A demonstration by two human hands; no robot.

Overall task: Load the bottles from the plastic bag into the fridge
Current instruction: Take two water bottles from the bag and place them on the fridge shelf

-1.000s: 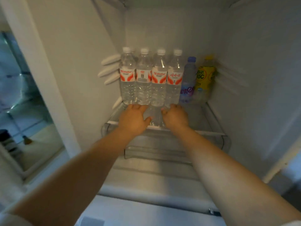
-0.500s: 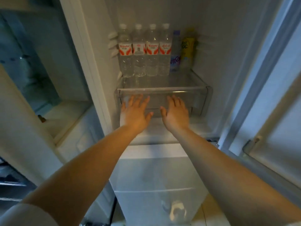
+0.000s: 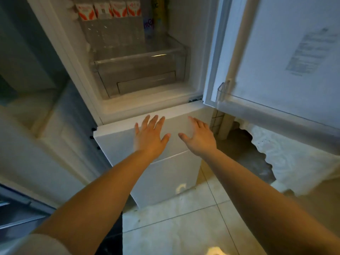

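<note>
- both hands are out in front of the closed lower door (image 3: 147, 173) of the fridge (image 3: 139, 100), and they hold nothing.
- the left hand (image 3: 150, 136) has its fingers (image 3: 153, 121) straight and spread, released.
- the right hand (image 3: 199, 138) is loose and spread too, gripping nothing.
- four clear bottles (image 3: 108, 13) with red and white labels stand upright in a row on the shelf (image 3: 139, 56), up and ahead of the fingers.
- a blue bottle (image 3: 147, 26) and a yellow bottle (image 3: 160, 15) stand just beside them, on their right.
- the plastic bag cannot be seen here, so any bottles left to load are out of view.
- the open fridge door (image 3: 287, 57) is on the right side, nearer the right hand.
- it looks like the hands must go find the bag next.
</note>
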